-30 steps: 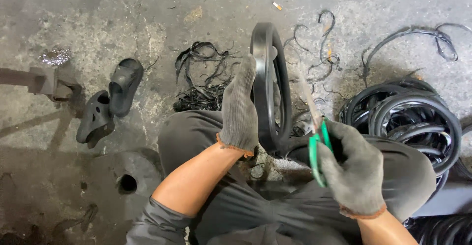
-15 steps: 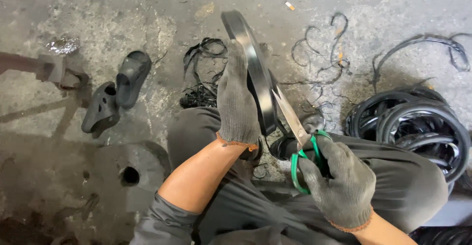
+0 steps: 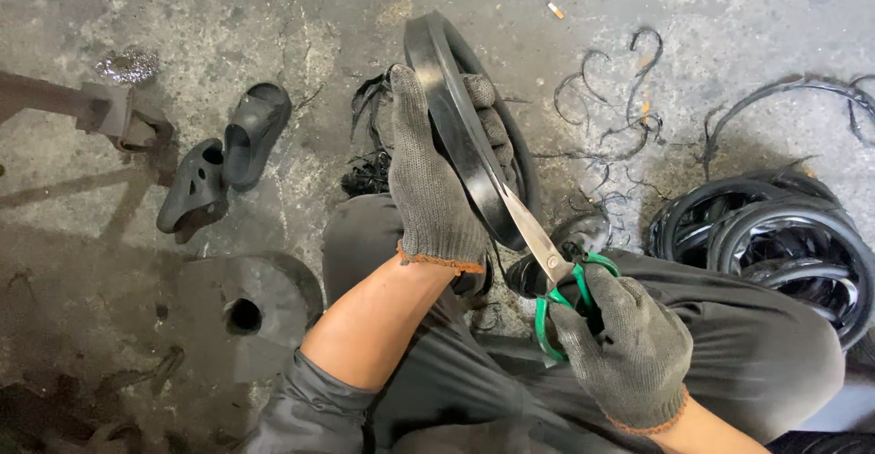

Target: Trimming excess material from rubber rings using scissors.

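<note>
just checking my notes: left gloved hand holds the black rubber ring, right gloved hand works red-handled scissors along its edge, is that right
Not quite: the scissors have green handles, not red, as the head view shows. The rest stands: the gloved left hand holds the black rubber ring, and the gloved right hand works the scissors along its edge.

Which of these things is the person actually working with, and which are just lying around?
In use: left hand gripping the black rubber ring; right hand working green-handled scissors along it.

Lying about: pair of black sandals, stacked rings, rubber trimmings, round metal disc.
</note>
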